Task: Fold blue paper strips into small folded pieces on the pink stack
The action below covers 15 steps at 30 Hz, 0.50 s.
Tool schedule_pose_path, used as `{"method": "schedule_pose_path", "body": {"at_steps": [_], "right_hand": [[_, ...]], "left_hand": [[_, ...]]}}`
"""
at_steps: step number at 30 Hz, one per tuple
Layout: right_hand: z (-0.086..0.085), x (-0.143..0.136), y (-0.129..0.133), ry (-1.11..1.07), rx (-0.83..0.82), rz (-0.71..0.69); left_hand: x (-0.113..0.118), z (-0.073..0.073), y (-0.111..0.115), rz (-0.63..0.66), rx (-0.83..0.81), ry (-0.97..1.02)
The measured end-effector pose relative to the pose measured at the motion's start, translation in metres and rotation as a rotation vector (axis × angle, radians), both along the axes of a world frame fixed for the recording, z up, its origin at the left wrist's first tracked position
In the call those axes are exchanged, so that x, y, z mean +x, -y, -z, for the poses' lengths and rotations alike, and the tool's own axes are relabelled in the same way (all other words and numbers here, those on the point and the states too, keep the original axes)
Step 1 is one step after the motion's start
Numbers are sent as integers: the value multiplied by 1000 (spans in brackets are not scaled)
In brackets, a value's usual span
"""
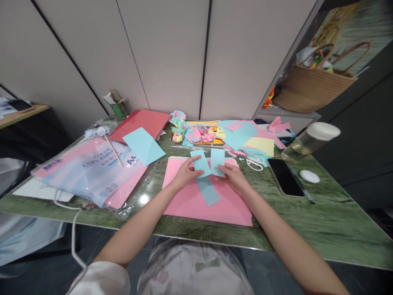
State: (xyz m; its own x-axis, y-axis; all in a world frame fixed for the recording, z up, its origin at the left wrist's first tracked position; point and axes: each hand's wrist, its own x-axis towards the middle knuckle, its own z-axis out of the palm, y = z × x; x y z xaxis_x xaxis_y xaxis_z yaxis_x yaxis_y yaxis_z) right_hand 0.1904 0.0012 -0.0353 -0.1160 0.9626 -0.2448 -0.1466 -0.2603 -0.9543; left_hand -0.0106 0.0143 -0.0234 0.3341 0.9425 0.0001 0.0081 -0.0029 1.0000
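Blue left-hand strip [203, 164] (long axis forward-left)

The right hand's [232, 177] fingers are partly hidden behind the right strip [217, 159]; some of the left hand's [186, 173] are tucked out of sight. The left strip [201, 164] covers the far end of the lower strip [209, 193]. The blades of the scissors [253, 158] are lost among scraps [238, 150]. The smaller print on the bag [92, 164], left, is unreadable. The basket's [313, 88] contents, far right, are unclear. The wooden table [36, 110] runs off the left edge.
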Motion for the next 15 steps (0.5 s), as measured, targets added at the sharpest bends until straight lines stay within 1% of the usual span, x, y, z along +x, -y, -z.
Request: {"method": "schedule_pose_path", "body": {"at_steps": [2,3,7,10,15], "right_hand": [[-2,1,0,2,-31,-50],[-2,1,0,8,-27,-53],[-2,2,-1,19,13,-24],[-2,1,-1,21,22,-34],[-3,-2,0,27,53,-24]], "left_hand": [[-1,0,0,14,1,28],[-1,1,0,15,7,36],[1,1,1,35,1,44],[3,2,1,48,-15,39],[4,3,1,24,-16,-6]]}}
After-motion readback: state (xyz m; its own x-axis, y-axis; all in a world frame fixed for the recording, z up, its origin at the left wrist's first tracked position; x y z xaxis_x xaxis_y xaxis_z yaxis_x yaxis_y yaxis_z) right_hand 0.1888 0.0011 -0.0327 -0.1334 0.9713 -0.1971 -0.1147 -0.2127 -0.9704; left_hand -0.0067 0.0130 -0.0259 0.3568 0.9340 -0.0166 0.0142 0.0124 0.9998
